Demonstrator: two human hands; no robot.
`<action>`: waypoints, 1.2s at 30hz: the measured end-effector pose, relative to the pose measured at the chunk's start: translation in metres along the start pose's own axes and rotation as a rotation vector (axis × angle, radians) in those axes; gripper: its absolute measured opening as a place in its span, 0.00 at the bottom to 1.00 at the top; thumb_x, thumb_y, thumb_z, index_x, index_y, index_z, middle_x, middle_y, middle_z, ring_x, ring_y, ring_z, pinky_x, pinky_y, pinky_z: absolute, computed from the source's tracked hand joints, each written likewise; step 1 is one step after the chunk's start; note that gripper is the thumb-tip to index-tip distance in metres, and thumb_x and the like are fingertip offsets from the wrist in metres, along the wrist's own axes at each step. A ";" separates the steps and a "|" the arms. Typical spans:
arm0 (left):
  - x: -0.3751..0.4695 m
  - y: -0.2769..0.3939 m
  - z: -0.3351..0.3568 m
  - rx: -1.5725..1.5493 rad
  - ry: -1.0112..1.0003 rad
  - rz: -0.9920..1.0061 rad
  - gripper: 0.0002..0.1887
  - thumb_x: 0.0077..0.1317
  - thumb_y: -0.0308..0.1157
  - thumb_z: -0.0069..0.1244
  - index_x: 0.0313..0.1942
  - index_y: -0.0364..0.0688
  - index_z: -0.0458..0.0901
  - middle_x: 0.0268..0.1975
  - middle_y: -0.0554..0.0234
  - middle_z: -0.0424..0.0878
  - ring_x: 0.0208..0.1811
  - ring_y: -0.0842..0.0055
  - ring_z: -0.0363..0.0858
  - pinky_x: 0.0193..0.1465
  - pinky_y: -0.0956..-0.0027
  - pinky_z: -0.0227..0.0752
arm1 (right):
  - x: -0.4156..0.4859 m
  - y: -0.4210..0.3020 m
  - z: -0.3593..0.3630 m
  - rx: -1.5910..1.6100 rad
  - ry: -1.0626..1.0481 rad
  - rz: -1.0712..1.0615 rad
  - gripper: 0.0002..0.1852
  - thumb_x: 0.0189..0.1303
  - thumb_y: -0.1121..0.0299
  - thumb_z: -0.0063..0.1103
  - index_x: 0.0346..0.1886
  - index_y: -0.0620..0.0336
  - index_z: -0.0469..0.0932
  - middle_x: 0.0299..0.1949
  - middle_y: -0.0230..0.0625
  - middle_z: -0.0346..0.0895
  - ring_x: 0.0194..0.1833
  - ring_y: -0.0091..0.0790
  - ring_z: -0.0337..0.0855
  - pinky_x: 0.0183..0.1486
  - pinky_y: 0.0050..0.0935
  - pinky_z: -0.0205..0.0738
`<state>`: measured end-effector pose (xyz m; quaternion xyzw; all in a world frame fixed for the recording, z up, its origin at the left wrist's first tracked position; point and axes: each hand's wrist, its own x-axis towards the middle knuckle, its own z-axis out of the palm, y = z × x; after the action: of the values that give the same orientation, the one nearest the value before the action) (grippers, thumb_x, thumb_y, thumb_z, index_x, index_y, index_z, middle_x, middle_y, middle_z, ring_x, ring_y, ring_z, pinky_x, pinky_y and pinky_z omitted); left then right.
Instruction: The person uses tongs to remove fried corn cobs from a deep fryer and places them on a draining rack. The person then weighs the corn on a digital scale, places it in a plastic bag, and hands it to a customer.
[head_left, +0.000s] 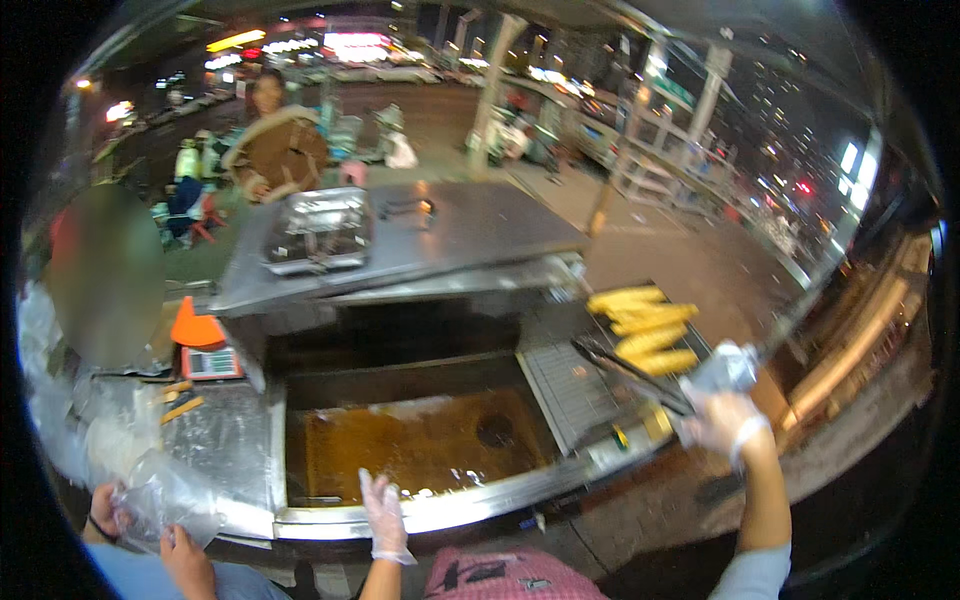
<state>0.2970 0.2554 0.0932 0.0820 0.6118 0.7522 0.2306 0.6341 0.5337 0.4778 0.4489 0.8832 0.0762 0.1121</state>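
My right hand (720, 427), in a clear plastic glove, grips black-tipped tongs (637, 375). A crumpled shiny item (727, 367) shows just above that hand; I cannot tell what it is. The tongs reach over a wire draining rack (574, 386), towards several long yellow pieces of food (652, 330) that look like fried dough. Also gloved, my left hand (384, 517) hangs with fingers apart at the front rim of a deep vat (442, 517). Brown oil (405, 442) fills the vat, with a dark round spot near its right side.
At left, a co-worker's hands (184, 555) hold a clear plastic bag (169, 495). Near them are an orange-topped scale (212, 363) and a few tan strips (182, 409). A metal tray (319, 262) rests on the raised steel counter (480, 225). A person (277, 150) stands beyond.
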 end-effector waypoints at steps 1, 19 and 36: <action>0.002 -0.003 0.000 -0.004 0.003 0.002 0.39 0.77 0.30 0.47 0.82 0.43 0.46 0.71 0.47 0.70 0.66 0.67 0.72 0.70 0.68 0.65 | 0.013 0.003 -0.005 -0.023 -0.029 0.005 0.35 0.62 0.53 0.63 0.72 0.55 0.72 0.38 0.55 0.87 0.44 0.59 0.88 0.50 0.53 0.81; -0.026 -0.005 -0.041 0.129 0.142 -0.047 0.38 0.77 0.33 0.48 0.82 0.41 0.49 0.72 0.41 0.70 0.72 0.62 0.70 0.76 0.62 0.59 | 0.226 0.015 0.105 0.159 -0.879 0.344 0.34 0.61 0.58 0.73 0.72 0.48 0.76 0.71 0.40 0.76 0.61 0.42 0.84 0.59 0.42 0.79; -0.008 -0.036 0.030 0.220 0.004 -0.042 0.41 0.74 0.29 0.49 0.82 0.44 0.48 0.70 0.48 0.70 0.55 0.71 0.76 0.63 0.67 0.70 | 0.007 -0.044 0.191 1.549 -0.432 -0.399 0.14 0.76 0.59 0.60 0.55 0.55 0.86 0.45 0.32 0.88 0.44 0.24 0.87 0.50 0.30 0.83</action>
<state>0.3248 0.2836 0.0672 0.0926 0.6929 0.6755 0.2345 0.6473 0.5198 0.2823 0.2385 0.7078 -0.6630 -0.0503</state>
